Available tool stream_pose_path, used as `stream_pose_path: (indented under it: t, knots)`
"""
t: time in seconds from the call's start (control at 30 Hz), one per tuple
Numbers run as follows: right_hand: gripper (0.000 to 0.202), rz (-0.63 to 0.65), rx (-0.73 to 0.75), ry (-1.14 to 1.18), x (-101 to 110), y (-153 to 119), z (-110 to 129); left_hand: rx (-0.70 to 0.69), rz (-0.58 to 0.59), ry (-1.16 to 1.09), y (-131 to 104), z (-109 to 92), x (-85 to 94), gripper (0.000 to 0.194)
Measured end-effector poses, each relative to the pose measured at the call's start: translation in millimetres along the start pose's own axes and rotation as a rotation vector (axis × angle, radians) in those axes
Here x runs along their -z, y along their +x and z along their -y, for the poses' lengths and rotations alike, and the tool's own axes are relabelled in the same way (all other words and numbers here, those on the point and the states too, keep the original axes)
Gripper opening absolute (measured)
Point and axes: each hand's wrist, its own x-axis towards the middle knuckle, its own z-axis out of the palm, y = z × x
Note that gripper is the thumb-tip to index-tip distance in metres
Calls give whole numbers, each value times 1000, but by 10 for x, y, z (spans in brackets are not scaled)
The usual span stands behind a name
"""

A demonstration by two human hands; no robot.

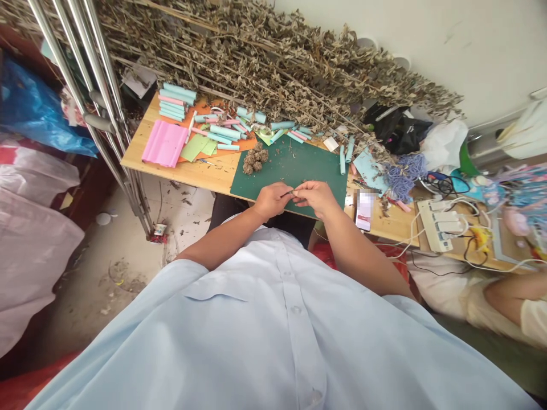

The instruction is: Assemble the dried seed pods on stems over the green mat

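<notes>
My left hand (272, 200) and my right hand (315, 196) meet over the front edge of a dark green cutting mat (299, 165). The fingers of both are closed in a pinch, the fingertips almost touching. A small dark sliver (287, 194) shows between them, too small to name, though its colour is like the dried leaves. Just beyond my left hand, a small pile of brown balls of crumpled dried plant (255, 158) rests on the mat's left part. Dark crumbs lie scattered over the mat.
Dried leafy stalks (273, 51) are heaped along the back. Blue paper rolls (224, 134) and a pink sheet (164, 143) lie left on the wooden table (200, 173). A phone (364, 209) and a power strip (435, 225) sit right. Metal crutches (92, 74) lean left; another person's arm (513, 299) is at right.
</notes>
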Motion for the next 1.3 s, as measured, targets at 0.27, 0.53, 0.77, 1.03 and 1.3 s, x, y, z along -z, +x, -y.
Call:
stream_pose_path:
  t: [0.27,0.53,0.77,1.03,1.3]
  knots:
    - [13,-34,-1,-41,-61,23,26,-7,22,0,2,-7,11,30]
    - [15,-105,-47,-122,-158,44,118,-22,18,-22,8,-19,22,28]
    - [16,-107,-45,-131,-169,63,114,-1,28,-20,16,-49,44,27]
    - [21,-99,-61,-149,-183,68,160,-35,-7,-21,22,15,14,24]
    - [19,38,-7,44,63,-2,15,27,8,-17,46,-2,25,17]
